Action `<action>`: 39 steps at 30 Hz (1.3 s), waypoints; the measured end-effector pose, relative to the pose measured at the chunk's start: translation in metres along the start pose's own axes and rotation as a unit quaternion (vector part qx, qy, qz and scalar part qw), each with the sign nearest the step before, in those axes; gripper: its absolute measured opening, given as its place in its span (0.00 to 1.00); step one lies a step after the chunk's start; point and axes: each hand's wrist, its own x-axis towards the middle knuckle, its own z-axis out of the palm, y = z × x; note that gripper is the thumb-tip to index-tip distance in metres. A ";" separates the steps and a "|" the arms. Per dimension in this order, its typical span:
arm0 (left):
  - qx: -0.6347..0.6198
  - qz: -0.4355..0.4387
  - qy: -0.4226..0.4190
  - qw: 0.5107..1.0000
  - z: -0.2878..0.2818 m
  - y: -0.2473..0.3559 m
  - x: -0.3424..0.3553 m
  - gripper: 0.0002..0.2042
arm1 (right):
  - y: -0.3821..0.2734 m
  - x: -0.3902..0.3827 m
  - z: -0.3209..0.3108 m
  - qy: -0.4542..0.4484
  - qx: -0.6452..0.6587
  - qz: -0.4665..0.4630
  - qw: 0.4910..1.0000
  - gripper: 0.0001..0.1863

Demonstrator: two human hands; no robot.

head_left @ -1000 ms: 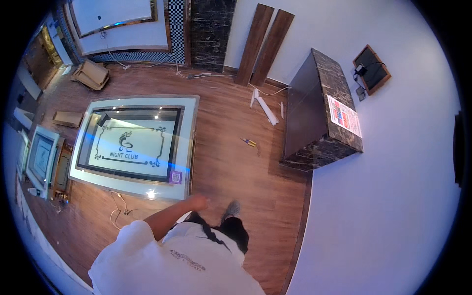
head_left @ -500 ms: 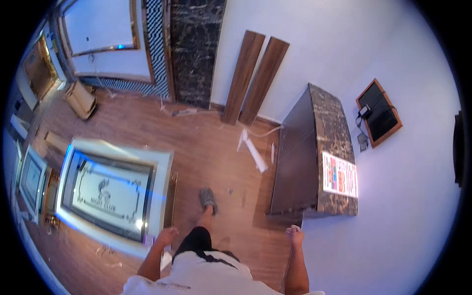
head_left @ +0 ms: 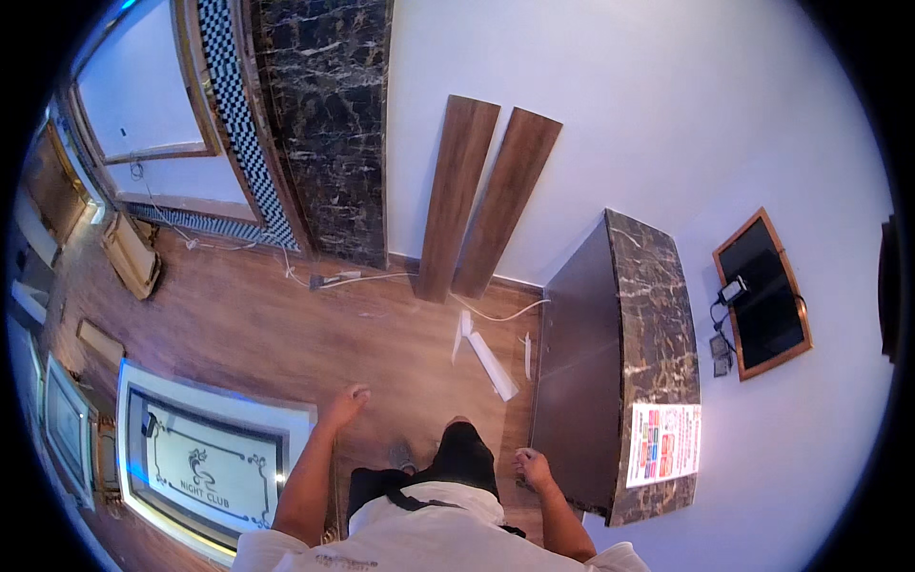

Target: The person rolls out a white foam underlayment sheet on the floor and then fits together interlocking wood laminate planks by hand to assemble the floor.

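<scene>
My left hand (head_left: 345, 407) hangs over the wooden floor (head_left: 381, 334), above the corner of a framed white panel with black ornament (head_left: 205, 467). Its fingers bend loosely, and I see nothing in them. On the other side, my right hand (head_left: 532, 469) is close to the dark side of a marble-topped counter (head_left: 658, 324); I cannot tell whether it touches. Its fingers are half curled and slightly apart, with no object visible. Two brown wood planks, a left one (head_left: 459, 195) and a right one (head_left: 508, 200), lean against the white wall ahead.
White trim pieces (head_left: 491, 367) and a white cable (head_left: 500, 317) lie on the floor ahead. A printed sheet (head_left: 663, 443) is on the counter. A wood-framed dark screen (head_left: 762, 291) hangs on the right wall. Far left stands a cardboard-coloured box (head_left: 131, 255).
My view has shifted forward, and the counter and framed panel sit lower and nearer. My left hand has swung forward, and my right hand has come inward. One foot is now mostly hidden.
</scene>
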 end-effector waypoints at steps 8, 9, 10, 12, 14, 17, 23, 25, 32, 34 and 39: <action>-0.210 0.026 0.045 0.976 -0.041 0.104 0.233 0.21 | -0.139 0.255 -0.082 -0.028 0.098 -0.006 0.995 0.11; -0.227 0.038 0.055 0.972 -0.048 0.130 0.266 0.21 | -0.172 0.301 -0.095 -0.006 0.127 -0.039 0.991 0.12; -0.211 0.058 0.059 0.974 -0.048 0.163 0.305 0.21 | -0.197 0.350 -0.118 0.021 0.049 -0.094 0.994 0.12; -0.168 0.068 0.064 0.981 -0.050 0.219 0.369 0.20 | -0.247 0.433 -0.146 0.058 -0.025 -0.143 0.988 0.15; -0.182 0.119 0.074 0.973 -0.066 0.261 0.438 0.21 | -0.340 0.501 -0.155 0.096 -0.021 -0.194 0.976 0.16; -0.163 0.136 0.088 0.973 -0.076 0.323 0.565 0.24 | -0.432 0.604 -0.183 0.137 0.033 -0.281 0.949 0.19; -0.103 0.123 0.369 0.916 -0.096 0.389 0.746 0.32 | -0.547 0.709 -0.170 0.200 0.158 -0.256 0.933 0.30; -0.222 0.107 0.291 0.924 -0.100 0.400 0.763 0.31 | -0.557 0.719 -0.175 0.170 0.216 -0.235 0.932 0.32; -0.346 0.146 0.132 0.918 -0.079 0.403 0.748 0.23 | -0.564 0.730 -0.175 0.120 0.124 -0.249 0.953 0.19; -0.399 0.151 0.124 0.896 -0.071 0.400 0.735 0.22 | -0.561 0.728 -0.161 0.153 0.164 -0.266 0.937 0.19; -0.385 0.164 0.149 0.896 -0.073 0.376 0.708 0.25 | -0.559 0.712 -0.156 0.177 0.192 -0.291 0.920 0.16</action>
